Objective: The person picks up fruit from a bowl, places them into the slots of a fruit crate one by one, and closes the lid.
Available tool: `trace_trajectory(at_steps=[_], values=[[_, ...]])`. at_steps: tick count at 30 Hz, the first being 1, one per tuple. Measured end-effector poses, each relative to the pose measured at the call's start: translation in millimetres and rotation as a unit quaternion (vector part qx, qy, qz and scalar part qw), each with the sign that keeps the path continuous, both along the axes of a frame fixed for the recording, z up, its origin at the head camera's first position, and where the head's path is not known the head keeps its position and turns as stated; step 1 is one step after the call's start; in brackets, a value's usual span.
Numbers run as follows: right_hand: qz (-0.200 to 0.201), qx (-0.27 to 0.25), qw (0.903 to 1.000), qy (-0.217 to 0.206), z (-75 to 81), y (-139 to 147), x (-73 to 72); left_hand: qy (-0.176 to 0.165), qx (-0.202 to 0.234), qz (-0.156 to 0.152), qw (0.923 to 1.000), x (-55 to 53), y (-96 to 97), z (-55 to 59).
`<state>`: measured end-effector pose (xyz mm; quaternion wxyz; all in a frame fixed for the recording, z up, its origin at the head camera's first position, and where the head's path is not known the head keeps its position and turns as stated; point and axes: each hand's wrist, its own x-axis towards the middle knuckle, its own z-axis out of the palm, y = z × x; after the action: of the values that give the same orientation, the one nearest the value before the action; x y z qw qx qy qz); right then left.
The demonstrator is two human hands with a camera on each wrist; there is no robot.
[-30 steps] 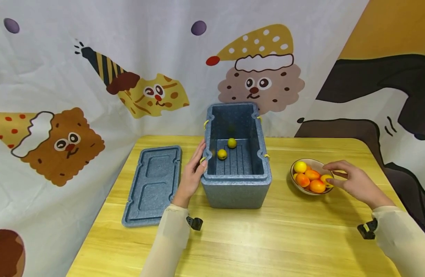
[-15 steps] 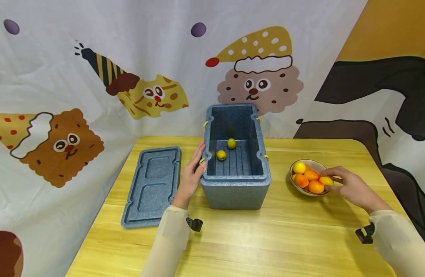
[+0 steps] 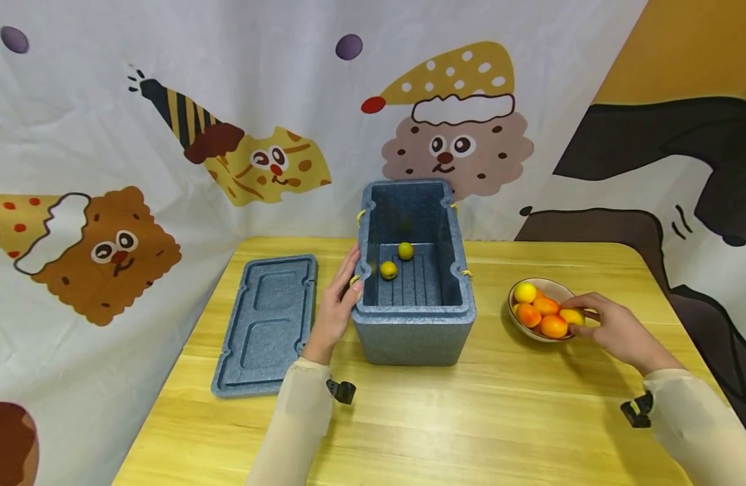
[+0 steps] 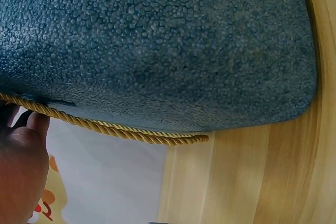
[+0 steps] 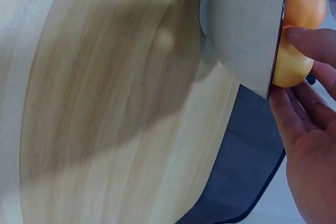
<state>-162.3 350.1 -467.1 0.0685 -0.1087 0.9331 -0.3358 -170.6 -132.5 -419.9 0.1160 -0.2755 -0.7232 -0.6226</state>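
A deep blue-grey foam box [image 3: 415,344] stands uncovered on the table, with two yellow fruits [image 3: 389,271] on its floor. My left hand [image 3: 335,314] rests against the box's left wall, thumb near the rim; in the left wrist view its fingers [image 4: 38,124] touch the yellow rope handle [image 4: 131,134]. To the right, a cream bowl [image 3: 533,335] holds several orange fruits [image 3: 553,327] and some yellow ones. At the bowl's right rim, my right hand [image 3: 618,332] pinches a yellow fruit [image 3: 572,317] between thumb and fingers. This fruit [image 5: 291,64] still lies in the bowl.
A blue-grey foam lid [image 3: 266,324] lies flat on the wooden table [image 3: 470,418], left of the box. Behind the table hangs a cartoon-printed cloth [image 3: 287,61]. The table's right edge runs beyond the bowl.
My right hand has lowered slightly at the bowl's rim and its thumb and fingers have closed round the yellow fruit. The left hand and the box have stayed put.
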Motion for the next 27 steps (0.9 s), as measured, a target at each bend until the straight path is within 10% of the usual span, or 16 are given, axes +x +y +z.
trace_trajectory(at_steps=[27], values=[[-0.013,0.014,0.9998,-0.011,4.9,-3.5,-1.1,-0.003,0.004,0.0,1.0,-1.2,-0.6,-2.3]])
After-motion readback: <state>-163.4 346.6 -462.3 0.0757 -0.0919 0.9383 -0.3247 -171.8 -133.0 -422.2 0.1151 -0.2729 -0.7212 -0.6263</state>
